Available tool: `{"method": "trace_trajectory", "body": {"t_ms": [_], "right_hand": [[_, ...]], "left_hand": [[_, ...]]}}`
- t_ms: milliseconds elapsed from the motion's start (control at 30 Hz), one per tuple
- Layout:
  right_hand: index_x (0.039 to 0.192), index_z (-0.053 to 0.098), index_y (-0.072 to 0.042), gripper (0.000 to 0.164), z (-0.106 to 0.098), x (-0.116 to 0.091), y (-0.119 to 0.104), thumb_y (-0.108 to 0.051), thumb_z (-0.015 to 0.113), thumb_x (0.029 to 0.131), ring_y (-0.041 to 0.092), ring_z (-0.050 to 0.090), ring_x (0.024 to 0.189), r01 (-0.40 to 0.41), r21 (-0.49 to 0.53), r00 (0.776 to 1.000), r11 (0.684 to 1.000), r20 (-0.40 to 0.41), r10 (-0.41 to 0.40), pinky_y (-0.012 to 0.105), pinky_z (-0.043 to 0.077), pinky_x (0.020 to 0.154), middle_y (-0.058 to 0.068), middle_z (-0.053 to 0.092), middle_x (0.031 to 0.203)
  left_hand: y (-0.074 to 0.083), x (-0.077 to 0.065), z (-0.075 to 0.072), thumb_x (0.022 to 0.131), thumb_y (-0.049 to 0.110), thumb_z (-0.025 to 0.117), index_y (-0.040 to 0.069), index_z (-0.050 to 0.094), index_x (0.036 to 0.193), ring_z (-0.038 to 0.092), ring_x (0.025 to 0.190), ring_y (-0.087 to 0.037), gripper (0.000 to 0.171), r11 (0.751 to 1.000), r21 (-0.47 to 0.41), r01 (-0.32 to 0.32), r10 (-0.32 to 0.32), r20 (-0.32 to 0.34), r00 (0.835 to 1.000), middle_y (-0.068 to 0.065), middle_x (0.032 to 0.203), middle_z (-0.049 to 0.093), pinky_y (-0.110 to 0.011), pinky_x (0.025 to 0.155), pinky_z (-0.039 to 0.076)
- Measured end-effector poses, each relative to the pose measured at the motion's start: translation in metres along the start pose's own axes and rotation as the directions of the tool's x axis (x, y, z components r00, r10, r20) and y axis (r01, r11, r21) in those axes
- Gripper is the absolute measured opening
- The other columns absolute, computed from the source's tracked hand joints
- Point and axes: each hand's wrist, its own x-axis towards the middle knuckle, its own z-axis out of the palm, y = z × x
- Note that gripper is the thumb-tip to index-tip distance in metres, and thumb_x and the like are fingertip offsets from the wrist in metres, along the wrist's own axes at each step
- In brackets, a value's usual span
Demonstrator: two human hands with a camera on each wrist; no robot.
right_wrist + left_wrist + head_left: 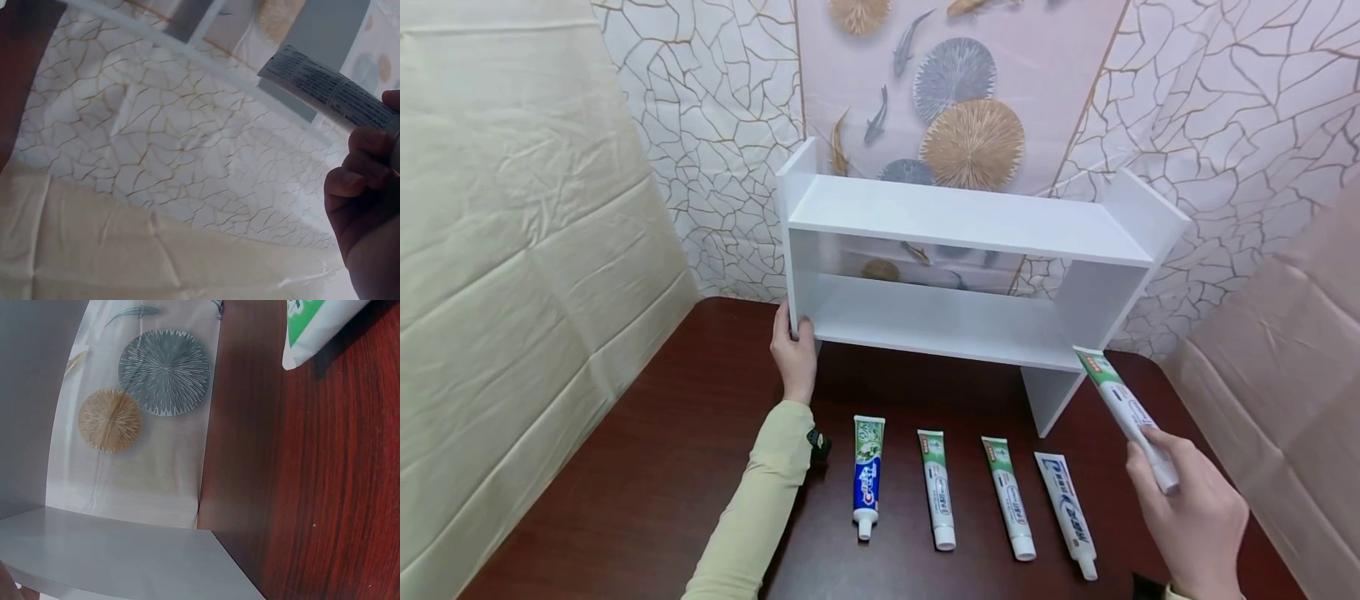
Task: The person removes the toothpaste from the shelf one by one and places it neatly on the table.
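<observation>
In the head view a white two-tier shelf (940,321) stands on the dark table. My left hand (794,354) grips the lower edge of its left side panel, thumb in front. My right hand (1195,500) holds a green-and-white toothpaste tube (1120,404) by its cap end, raised at the shelf's right side with the flat end pointing to the shelf. The right wrist view shows the printed back of this toothpaste tube (331,90) and curled fingers (362,162) around it. Both shelf boards are bare.
In front of the shelf lie a blue-and-green toothpaste tube (867,475), two green-and-white tubes (937,492) (1009,500) and a white-and-blue tube (1067,512), caps toward me. Patterned cloth (722,125) hangs behind; beige cloth (512,250) hangs at the left.
</observation>
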Motion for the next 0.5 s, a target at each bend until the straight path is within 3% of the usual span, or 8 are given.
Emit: {"method": "trace_trajectory", "body": {"t_ms": [233, 500], "right_hand": [[0.090, 0.069, -0.001, 0.024, -0.004, -0.012, 0.010, -0.023, 0.063, 0.083, -0.008, 0.031, 0.053, -0.031, -0.056, 0.997, 0.998, 0.069, 0.034, 0.025, 0.024, 0.041, 0.018, 0.062, 0.063], [0.086, 0.068, -0.005, 0.020, -0.007, -0.026, 0.019, -0.024, 0.062, 0.082, -0.002, 0.029, 0.043, -0.041, -0.106, 0.991, 0.993, 0.124, 0.055, 0.027, 0.020, 0.039, 0.008, 0.052, 0.049]], "left_hand": [[-0.010, 0.002, 0.000, 0.097, 0.005, 0.047, 0.010, 0.051, 0.140, 0.055, 0.120, -0.032, 0.043, 0.999, -0.012, 0.030, -0.030, 0.000, 1.000, -0.015, 0.138, 0.054, -0.048, 0.094, 0.046], [-0.001, 0.001, -0.001, 0.097, 0.005, 0.047, 0.007, 0.050, 0.141, 0.054, 0.121, -0.034, 0.044, 1.000, -0.014, 0.023, -0.023, 0.011, 1.000, -0.017, 0.140, 0.052, -0.047, 0.093, 0.046]]}}
